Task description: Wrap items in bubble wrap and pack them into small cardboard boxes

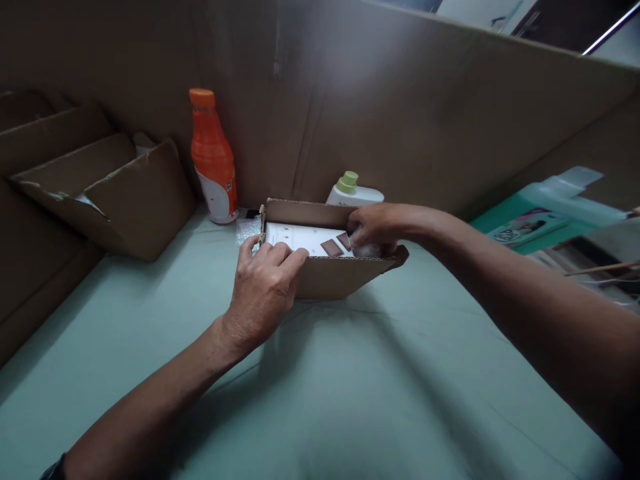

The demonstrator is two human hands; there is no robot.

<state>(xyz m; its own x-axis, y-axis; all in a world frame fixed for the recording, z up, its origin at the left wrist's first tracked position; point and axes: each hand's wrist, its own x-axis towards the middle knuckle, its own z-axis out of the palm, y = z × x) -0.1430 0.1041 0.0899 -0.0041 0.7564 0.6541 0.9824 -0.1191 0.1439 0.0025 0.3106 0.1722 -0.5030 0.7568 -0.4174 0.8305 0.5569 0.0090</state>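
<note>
A small open cardboard box (330, 277) sits on the pale green table (350, 387). Inside lies a white card or sheet (295, 237) with two brown squares printed on it. My left hand (265, 290) rests on the box's near left corner, fingers curled over the edge and touching the white sheet. My right hand (373, 229) reaches into the box from the right, fingers pinched on something small and clear that I cannot make out, at the sheet's right end.
An orange bottle (213, 160) stands behind the box on the left. A white bottle with a green cap (353, 190) stands just behind the box. A torn cardboard tray (105, 190) is at the left, cardboard walls behind, and a teal package (545, 217) at the right.
</note>
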